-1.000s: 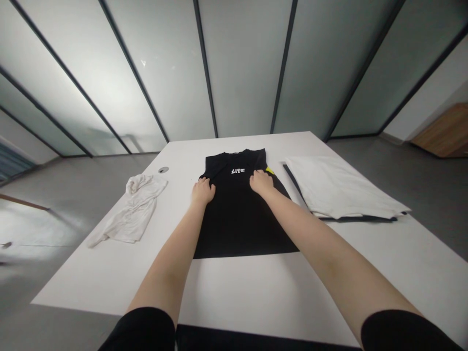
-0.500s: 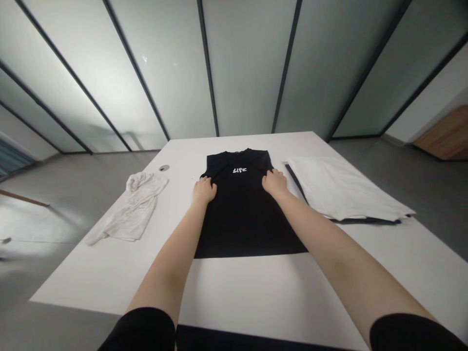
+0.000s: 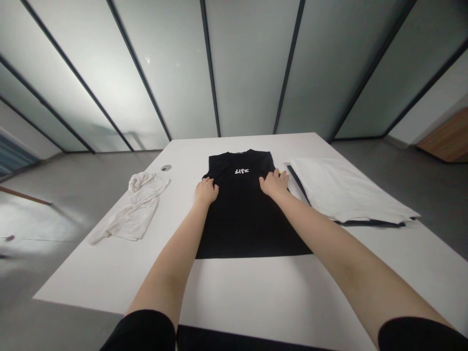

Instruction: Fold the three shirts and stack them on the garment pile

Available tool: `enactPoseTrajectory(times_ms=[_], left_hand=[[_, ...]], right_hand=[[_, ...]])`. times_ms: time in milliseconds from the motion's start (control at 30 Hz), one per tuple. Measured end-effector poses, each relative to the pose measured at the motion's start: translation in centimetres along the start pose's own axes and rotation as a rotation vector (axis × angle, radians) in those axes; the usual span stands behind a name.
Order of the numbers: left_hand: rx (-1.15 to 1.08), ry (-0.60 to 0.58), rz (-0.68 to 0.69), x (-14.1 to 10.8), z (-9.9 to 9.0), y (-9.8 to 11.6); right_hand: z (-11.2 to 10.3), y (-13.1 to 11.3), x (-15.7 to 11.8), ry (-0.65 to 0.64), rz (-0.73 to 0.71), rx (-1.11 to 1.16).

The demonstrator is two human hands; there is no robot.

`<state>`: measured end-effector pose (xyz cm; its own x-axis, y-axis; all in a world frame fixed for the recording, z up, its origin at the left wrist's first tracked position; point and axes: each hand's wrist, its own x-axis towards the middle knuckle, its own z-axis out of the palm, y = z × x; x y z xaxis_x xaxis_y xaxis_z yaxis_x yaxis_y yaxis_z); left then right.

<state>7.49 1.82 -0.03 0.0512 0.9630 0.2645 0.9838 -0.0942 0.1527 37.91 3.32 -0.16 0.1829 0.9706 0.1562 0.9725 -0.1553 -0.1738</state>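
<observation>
A black T-shirt (image 3: 252,219) with small white lettering near its top lies spread flat on the white table, its sleeves out of sight. On its left edge, below the shoulder, rests my left hand (image 3: 207,190), palm down, with the thumb on the cloth. My right hand (image 3: 274,183) lies on the opposite edge with fingers spread and nothing gripped. A tiny yellow-green spot shows by the right fingertips; what it is I cannot make out.
A crumpled white garment (image 3: 141,207) lies on the table (image 3: 252,287) at left, near a round grommet (image 3: 166,167). To the right is a flat stack of white cloth (image 3: 343,187) with dark cloth beneath. Frosted glass panels (image 3: 244,68) stand behind the table.
My right hand's fingers have spread apart, and the yellow-green spot has come into view beside them. My left hand stays on the shirt's edge. The view has shifted slightly.
</observation>
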Motion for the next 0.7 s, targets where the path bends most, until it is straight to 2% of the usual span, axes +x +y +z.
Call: enactPoseTrajectory(times_ms=[100,200,333,433,700], left_hand=[[-0.003,0.008,-0.002,0.0,0.0,0.0],[-0.008,0.019,-0.003,0.0,0.0,0.0],[-0.015,0.029,-0.005,0.0,0.0,0.0],[-0.028,0.031,-0.01,-0.1,0.0,0.0],[-0.046,0.032,-0.018,-0.1,-0.1,0.1]], right_hand=[[-0.7,-1.0,0.8,0.088,-0.185,-0.011],[-1.0,-2.1,2.0,0.029,-0.342,-0.051],[-0.8,-3.5,3.8,-0.097,-0.301,-0.104],[-0.7,-4.1,4.9,-0.144,-0.252,-0.105],[-0.9,-5.0,6.5,-0.063,-0.241,-0.032]])
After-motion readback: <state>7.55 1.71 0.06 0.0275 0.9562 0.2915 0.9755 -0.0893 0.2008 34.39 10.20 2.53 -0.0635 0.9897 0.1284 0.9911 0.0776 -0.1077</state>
